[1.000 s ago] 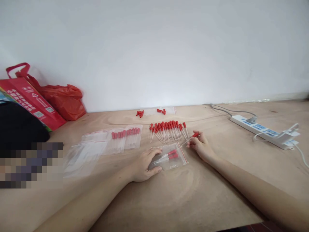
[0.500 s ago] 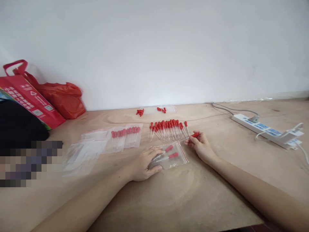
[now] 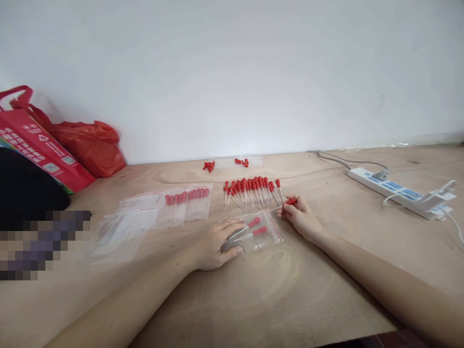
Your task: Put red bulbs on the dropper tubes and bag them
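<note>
A clear zip bag (image 3: 253,244) lies on the wooden table with two red-bulbed droppers (image 3: 259,230) inside. My left hand (image 3: 221,241) rests on the bag's left end, its thumb apart from the fingers. Just right of the bag's red-lined mouth, my right hand (image 3: 299,217) pinches another dropper by its red bulb (image 3: 290,201), and its glass tip points left to the bag's edge. Behind the bag a row of loose droppers (image 3: 250,191) fans out. Two filled bags (image 3: 197,203) lie to the left, beside flat clear bags (image 3: 123,232).
Small red bulbs (image 3: 209,166) and another clear bag (image 3: 257,161) lie near the wall. A white power strip (image 3: 398,191) with cables is at the right. Red bags (image 3: 87,145) and a black item (image 3: 29,183) stand at the left.
My right hand has shifted very slightly left with its dropper, closer to the bag's mouth. The whole view has moved a little. My left hand stays on the bag.
</note>
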Motion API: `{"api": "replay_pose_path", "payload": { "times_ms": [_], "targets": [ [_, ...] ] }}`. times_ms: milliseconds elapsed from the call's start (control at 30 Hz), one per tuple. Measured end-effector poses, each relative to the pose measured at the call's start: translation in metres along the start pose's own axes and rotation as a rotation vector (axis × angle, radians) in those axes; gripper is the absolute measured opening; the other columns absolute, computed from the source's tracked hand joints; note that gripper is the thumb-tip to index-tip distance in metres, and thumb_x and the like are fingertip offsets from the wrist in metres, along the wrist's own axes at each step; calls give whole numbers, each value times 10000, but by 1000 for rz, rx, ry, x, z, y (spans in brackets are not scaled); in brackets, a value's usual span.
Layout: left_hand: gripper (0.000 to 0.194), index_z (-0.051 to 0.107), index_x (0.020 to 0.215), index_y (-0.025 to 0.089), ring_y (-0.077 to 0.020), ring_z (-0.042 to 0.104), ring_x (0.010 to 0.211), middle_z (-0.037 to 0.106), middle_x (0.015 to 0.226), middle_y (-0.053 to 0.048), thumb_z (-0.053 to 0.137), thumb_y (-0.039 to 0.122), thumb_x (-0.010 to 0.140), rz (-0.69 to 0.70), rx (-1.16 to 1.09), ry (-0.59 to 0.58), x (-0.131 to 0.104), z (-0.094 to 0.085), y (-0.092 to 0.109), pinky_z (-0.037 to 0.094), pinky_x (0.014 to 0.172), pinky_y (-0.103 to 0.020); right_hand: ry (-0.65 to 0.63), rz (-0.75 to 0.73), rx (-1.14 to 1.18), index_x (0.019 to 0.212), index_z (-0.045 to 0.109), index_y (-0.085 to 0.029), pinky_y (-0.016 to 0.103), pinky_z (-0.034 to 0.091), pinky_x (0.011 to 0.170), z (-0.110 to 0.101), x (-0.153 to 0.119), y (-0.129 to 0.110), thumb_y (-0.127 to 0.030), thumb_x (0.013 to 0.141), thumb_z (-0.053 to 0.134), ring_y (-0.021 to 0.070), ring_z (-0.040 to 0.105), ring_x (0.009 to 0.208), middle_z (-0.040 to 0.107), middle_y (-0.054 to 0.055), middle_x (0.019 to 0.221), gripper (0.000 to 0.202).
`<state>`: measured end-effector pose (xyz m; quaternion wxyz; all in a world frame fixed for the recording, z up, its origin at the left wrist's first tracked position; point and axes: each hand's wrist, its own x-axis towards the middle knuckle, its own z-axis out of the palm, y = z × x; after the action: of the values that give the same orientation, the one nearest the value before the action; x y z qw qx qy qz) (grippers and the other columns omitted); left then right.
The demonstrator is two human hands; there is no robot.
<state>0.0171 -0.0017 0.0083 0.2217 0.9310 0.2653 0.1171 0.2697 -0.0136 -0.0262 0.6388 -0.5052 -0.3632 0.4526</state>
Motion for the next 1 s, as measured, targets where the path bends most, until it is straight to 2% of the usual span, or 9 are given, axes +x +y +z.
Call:
{"api": "replay_pose_path", "payload": {
  "times_ms": [167, 400, 567, 667, 767, 833, 900, 1000],
  "targets": [
    [465, 384, 1234, 223, -233, 338, 1232, 421, 1309, -73, 509, 324, 798, 5, -27, 12, 0, 0, -1, 273, 1021, -435, -21, 56, -40, 892, 372, -237, 230, 411, 484, -8, 1, -4, -264, 601, 555, 88, 499, 469, 471, -86, 591, 345],
    [467, 382, 1237, 214, -232, 323, 1242, 397, 1328, -80, 510, 314, 798, -14, -7, -7, 1, -1, 1, 259, 1028, -444, 15, 12, -70, 839, 374, -228, 215, 401, 471, -4, -5, -6, -308, 581, 643, 76, 496, 480, 506, -79, 629, 382],
    [480, 374, 1240, 230, -234, 335, 1234, 421, 1309, -65, 520, 306, 789, -9, -31, 2, 1, 0, 1, 280, 1017, -433, -100, 15, -219, 754, 430, -208, 210, 382, 430, 7, -14, -6, -384, 559, 686, 78, 479, 449, 543, -56, 573, 367],
    [475, 379, 1238, 226, -234, 337, 1233, 421, 1308, -69, 517, 312, 791, -9, -24, 6, 1, 1, 0, 279, 1017, -433, -185, 6, -282, 703, 517, -184, 240, 427, 489, 11, -15, -2, -410, 554, 688, 110, 532, 513, 590, -12, 597, 319],
    [472, 380, 1239, 223, -232, 333, 1236, 416, 1313, -69, 508, 325, 797, -4, -10, 1, 1, 1, 0, 264, 1026, -434, -320, -10, -378, 641, 589, -163, 260, 441, 534, 12, -13, -2, -427, 611, 642, 129, 555, 554, 620, 21, 626, 272],
    [474, 374, 1243, 221, -228, 328, 1239, 411, 1318, -69, 504, 331, 800, -3, 3, -6, 1, 0, 0, 253, 1033, -434, -442, 17, -407, 596, 598, -161, 245, 430, 520, 11, -12, -4, -437, 661, 593, 118, 543, 536, 612, 14, 599, 284],
    [474, 371, 1245, 217, -223, 326, 1241, 412, 1318, -71, 499, 331, 803, -7, 15, -15, 1, 0, 0, 255, 1034, -429, -497, 92, -383, 559, 580, -165, 208, 387, 449, 12, -11, -9, -450, 688, 555, 88, 497, 466, 577, -8, 534, 314],
    [476, 366, 1249, 203, -216, 318, 1247, 406, 1323, -77, 494, 331, 808, -10, 24, -25, 2, 0, 0, 260, 1036, -417, -373, 251, -347, 570, 570, -165, 175, 227, 313, 12, -9, -15, -472, 697, 531, 48, 363, 337, 528, -30, 467, 335]
  ]
}}
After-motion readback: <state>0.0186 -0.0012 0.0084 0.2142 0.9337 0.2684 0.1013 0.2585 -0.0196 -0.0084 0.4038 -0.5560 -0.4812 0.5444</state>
